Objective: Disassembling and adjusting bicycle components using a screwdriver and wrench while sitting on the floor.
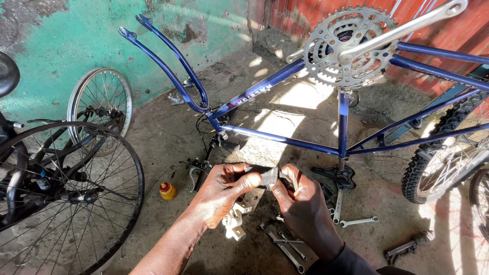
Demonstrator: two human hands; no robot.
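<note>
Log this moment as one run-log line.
left hand: grips small grey metal part | right hand: grips same part | nearby: spanners, upturned blue bicycle frame

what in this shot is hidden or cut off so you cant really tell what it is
- Small grey part, head view: pinched between left hand and right hand; the fingers cover most of it, so its kind is unclear.
- Spanners on the ground: partly behind the right wrist.
- Knobby tyre: cut off by the right edge.
- Black wheel: cut off by the left and bottom edges.
- Yellow bottle: too small to tell its contents.
</note>
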